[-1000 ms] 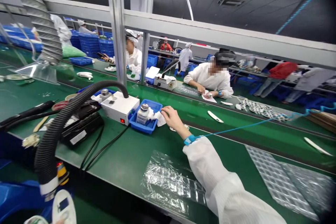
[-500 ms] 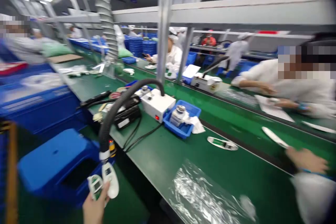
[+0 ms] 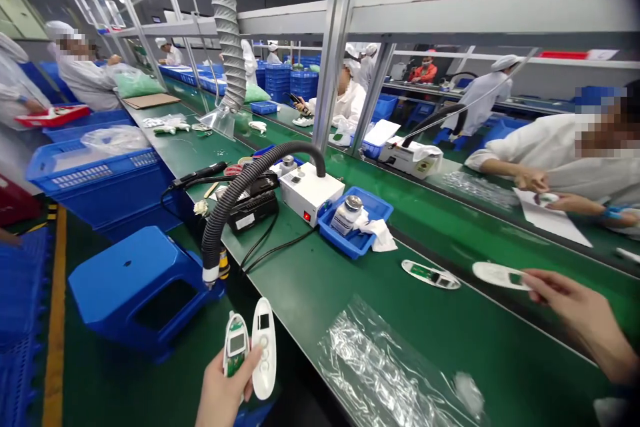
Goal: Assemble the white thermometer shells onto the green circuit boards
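My left hand (image 3: 231, 377) is closed on two halves of a white handheld device, off the bench's near edge. One is a shell half with a green circuit board and small screen (image 3: 236, 345); the other is a white front cover (image 3: 265, 349) with a dark window and round buttons. Over the green belt, my right hand (image 3: 575, 303) pinches the end of another white device shell (image 3: 495, 274). Left of it, an open shell with a circuit board (image 3: 431, 275) lies on the bench. A black flexible hose (image 3: 235, 193) hangs its nozzle above my left hand.
A white box with a red switch (image 3: 310, 192) stands beside a blue tray (image 3: 356, 247) holding a metal-topped bottle. Clear plastic film (image 3: 380, 367) lies on the near bench. A blue stool (image 3: 135, 287) stands at left. Co-workers (image 3: 565, 153) sit across the belt.
My left hand has brought its two pieces away from the hose nozzle. My right hand's shell has turned from slanted to nearly level. The camera view has shifted and is sharper.
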{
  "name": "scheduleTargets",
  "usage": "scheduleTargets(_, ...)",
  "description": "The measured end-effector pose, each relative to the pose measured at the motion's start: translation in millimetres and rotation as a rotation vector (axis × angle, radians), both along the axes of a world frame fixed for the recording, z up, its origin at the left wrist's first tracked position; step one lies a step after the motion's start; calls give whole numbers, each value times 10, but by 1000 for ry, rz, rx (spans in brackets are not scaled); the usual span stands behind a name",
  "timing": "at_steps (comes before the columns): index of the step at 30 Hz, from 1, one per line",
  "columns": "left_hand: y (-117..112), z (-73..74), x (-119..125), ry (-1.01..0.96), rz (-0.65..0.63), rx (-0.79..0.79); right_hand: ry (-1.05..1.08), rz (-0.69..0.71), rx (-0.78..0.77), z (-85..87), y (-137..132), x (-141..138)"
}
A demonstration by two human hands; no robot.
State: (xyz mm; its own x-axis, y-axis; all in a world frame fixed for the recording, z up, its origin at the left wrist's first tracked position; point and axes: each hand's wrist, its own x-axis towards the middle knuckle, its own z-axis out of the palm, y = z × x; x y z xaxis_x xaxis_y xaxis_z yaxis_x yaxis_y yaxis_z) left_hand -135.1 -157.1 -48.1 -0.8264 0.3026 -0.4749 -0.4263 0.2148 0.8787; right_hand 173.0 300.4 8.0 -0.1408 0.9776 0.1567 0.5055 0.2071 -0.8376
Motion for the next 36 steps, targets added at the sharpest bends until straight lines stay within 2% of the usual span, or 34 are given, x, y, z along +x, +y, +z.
scheduleTargets(3, 77, 112, 64, -11, -90, 30, 5, 150, -313, -176, -102, 47)
scheduleTargets(4, 104, 143, 94, -9, -112, 40, 2, 171, -352, -200, -164, 36)
scheduleTargets(6, 154, 193, 162, 9, -146, 60, -56, 146, -283, -184, -332, -3)
scheduleTargets(8, 193, 229, 225, 33, -173, 79, -141, 88, -72, -100, -595, -64)
scheduleTargets(10, 218, 260, 284, 43, -209, 88, -149, 78, 102, 3, -1005, -162)
scheduleTargets(11, 227, 276, 314, 41, -231, 91, -108, 147, 66, 44, -1270, -232)
scheduleTargets(13, 243, 310, 387, 13, -277, 114, -24, 292, -157, 78, -1884, -417)
scheduleTargets(16, 274, 336, 537, -116, -364, 202, 163, 509, -487, -9, -2795, -768)
scheduleTargets(18, 299, 318, 651, -229, -443, 278, 436, 628, -709, -126, -3240, -981)
scheduleTargets(20, 324, 273, 749, -306, -506, 342, 715, 662, -938, -248, -3513, -1121)
scheduleTargets(23, 365, 199, 844, -329, -561, 368, 987, 607, -1106, -390, -3668, -1174)
scheduleTargets(27, 453, 199, 916, -310, -667, 331, 1121, 584, -1115, -455, -3626, -1081)
scheduleTargets(30, 541, 284, 944, -361, -622, 368, 1140, 554, -996, -418, -3495, -961)
scheduleTargets(33, 630, 358, 927, -447, -541, 446, 1004, 390, -835, -382, -3353, -830)
scheduleTargets(36, 711, 374, 907, -449, -427, 340, 831, 262, -677, -405, -3295, -781)
